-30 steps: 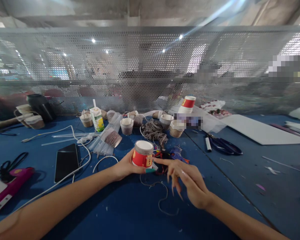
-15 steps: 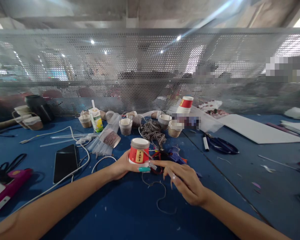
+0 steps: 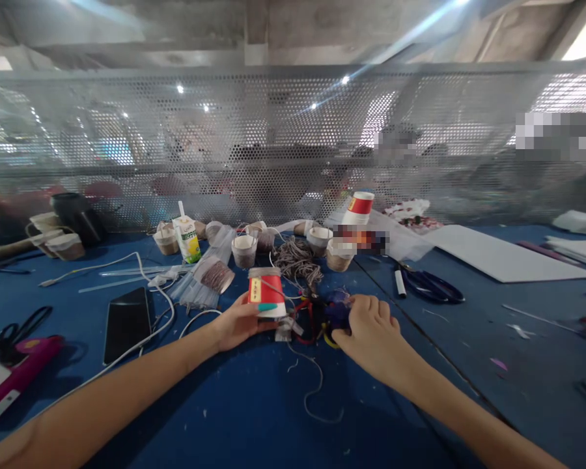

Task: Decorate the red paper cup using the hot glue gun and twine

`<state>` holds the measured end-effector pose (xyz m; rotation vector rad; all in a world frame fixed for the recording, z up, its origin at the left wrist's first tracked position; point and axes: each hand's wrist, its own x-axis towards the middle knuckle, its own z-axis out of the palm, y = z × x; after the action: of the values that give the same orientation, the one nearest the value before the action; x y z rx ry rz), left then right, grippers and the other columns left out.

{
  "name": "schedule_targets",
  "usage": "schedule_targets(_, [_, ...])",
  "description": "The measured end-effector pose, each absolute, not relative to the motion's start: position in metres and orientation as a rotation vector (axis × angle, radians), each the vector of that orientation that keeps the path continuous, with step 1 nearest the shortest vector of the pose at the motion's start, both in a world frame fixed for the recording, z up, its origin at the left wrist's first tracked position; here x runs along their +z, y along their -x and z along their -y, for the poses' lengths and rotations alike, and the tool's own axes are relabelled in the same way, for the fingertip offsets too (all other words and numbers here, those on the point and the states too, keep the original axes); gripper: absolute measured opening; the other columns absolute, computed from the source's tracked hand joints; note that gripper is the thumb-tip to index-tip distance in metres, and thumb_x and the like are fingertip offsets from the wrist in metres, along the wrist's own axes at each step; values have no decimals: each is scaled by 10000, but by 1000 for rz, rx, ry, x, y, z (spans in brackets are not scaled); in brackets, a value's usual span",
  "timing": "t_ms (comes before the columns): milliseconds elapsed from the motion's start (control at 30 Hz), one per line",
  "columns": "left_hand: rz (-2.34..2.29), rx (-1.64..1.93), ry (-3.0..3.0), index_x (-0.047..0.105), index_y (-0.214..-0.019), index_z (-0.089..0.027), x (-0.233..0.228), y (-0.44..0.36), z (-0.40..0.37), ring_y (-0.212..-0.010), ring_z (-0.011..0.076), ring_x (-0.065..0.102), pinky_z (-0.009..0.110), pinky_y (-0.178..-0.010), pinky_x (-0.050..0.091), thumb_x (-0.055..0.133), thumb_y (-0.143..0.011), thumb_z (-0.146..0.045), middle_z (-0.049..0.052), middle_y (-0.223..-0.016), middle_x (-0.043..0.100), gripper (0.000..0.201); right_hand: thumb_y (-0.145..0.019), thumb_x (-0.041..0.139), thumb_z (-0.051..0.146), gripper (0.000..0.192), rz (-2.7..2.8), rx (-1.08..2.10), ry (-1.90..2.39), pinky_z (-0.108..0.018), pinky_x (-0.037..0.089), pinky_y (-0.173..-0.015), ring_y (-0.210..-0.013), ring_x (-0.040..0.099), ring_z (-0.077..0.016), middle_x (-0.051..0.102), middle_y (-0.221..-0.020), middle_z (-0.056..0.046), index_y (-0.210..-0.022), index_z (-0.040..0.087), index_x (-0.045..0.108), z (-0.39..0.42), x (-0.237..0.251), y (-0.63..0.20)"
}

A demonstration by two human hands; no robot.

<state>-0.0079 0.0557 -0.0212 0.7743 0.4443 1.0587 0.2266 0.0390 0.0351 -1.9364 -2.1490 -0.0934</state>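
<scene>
A red and white paper cup [image 3: 269, 293], with grey cord wound round its rim, is held in my left hand [image 3: 239, 322]. The cup leans, and a strand of cord crosses its side. To the right, my right hand [image 3: 374, 332] curls its fingers over a blue glue gun [image 3: 338, 314] on the table, which the hand partly hides. Between the hands lie red-handled scissors [image 3: 305, 322] and a crumpled clear scrap [image 3: 287, 327]. Loose grey cord [image 3: 317, 391] trails over the blue tabletop.
Behind the cup lie a bundle of grey cord [image 3: 297, 260] and several cord-wrapped cups [image 3: 245, 251]. A phone [image 3: 127, 324] and white cable are left; dark blue scissors [image 3: 432, 286] and a white board [image 3: 508, 255] right. A perforated metal screen [image 3: 273, 150] stands behind.
My right hand has left the cup's side and moved right and away from me, onto the glue gun. The cup has turned and tilted in my left hand.
</scene>
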Motion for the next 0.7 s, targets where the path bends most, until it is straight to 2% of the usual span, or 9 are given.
schedule_targets(100, [-427,1052,-734,543,-1106,-138,-22,10,-57,-989,291,633,479,-929,420,785,-567,-212,112,-986,687,595,-678,573,359,346,2171,-216,1952,-457,462,-731,-952,524,-370,531,-926,-191,-900,106,494,-40,34,-230])
schedule_targets(167, [-445,1063,-741,532,-1124,-145,-23,10,-56,-983,285,638,472,-928,423,789,-549,-164,102,-974,692,630,-667,600,364,339,2191,-296,1956,-458,467,-700,-924,536,-383,541,-894,-203,-863,104,506,-44,33,-233])
schedule_targets(300, [-470,1033,-814,577,-1059,-147,-21,8,-56,-895,246,660,446,-920,433,772,-534,-92,89,-938,708,563,-704,580,278,200,2261,-141,2006,-362,483,-605,-744,607,-285,553,-796,-139,-812,118,529,-53,33,-236])
schedule_targets(400, [-431,992,-869,602,-1034,-138,-19,8,-55,-914,259,657,446,-919,432,759,-535,-99,107,-961,711,524,-769,541,299,180,2252,-91,2016,-335,479,-557,-636,616,-234,558,-779,-118,-800,122,542,-55,35,-236])
schedule_targets(567, [-410,972,-853,557,-1135,-167,-16,9,-56,-952,267,650,447,-914,431,754,-559,-111,94,-961,712,612,-859,425,311,215,2117,-103,1970,-329,466,-530,-644,627,-250,563,-759,-131,-764,143,521,-53,42,-236])
schedule_targets(700, [-422,999,-790,534,-1155,-193,-17,11,-56,-918,236,654,418,-888,450,812,-517,-165,63,-951,703,697,-882,366,333,233,1931,-14,1745,-378,488,-597,-680,646,-274,597,-823,-140,-803,167,509,-51,46,-236])
